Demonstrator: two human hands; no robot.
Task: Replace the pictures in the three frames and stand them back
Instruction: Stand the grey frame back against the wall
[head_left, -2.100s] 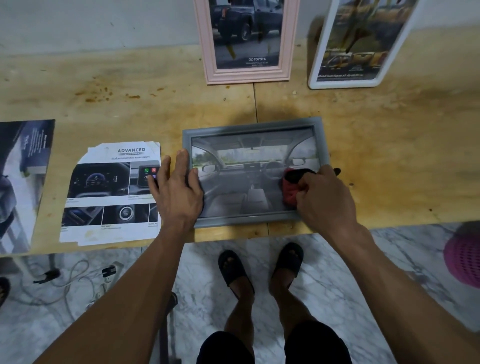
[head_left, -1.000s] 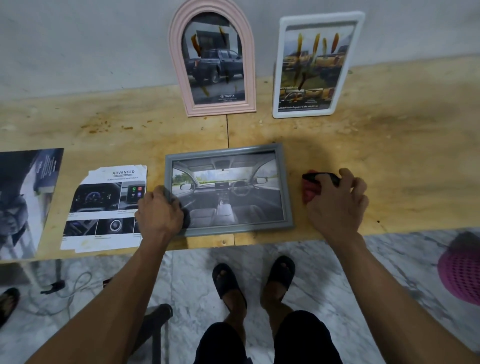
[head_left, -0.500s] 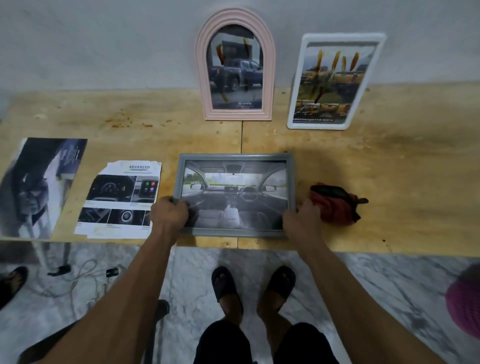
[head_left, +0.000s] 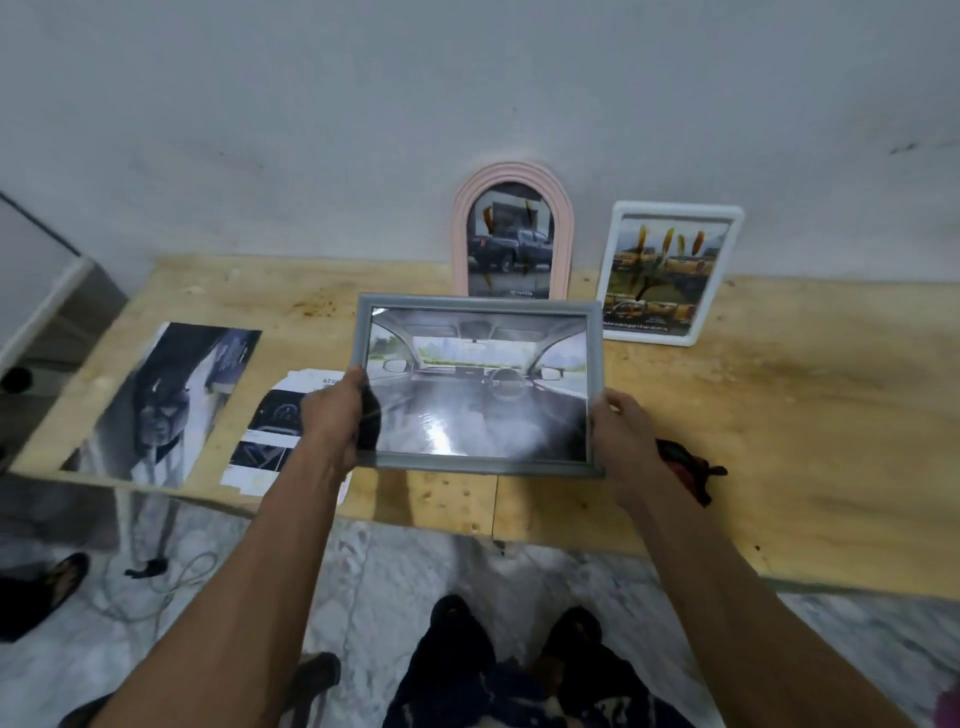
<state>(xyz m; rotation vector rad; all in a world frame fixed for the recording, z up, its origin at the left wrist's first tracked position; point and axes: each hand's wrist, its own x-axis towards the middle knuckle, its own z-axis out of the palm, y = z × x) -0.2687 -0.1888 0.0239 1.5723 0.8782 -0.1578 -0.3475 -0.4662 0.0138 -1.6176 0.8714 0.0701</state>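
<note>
Gripping the grey rectangular car-interior frame (head_left: 480, 387) by its side edges, left hand (head_left: 337, 415) and right hand (head_left: 621, 434) hold it above the plywood table (head_left: 779, 441); pink arched frame (head_left: 512, 239) and white rectangular frame (head_left: 670, 273) already stand refilled; only this one seems left.

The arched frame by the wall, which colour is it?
Pale pink; the arched frame shows best in the head view, the only view here.
</note>
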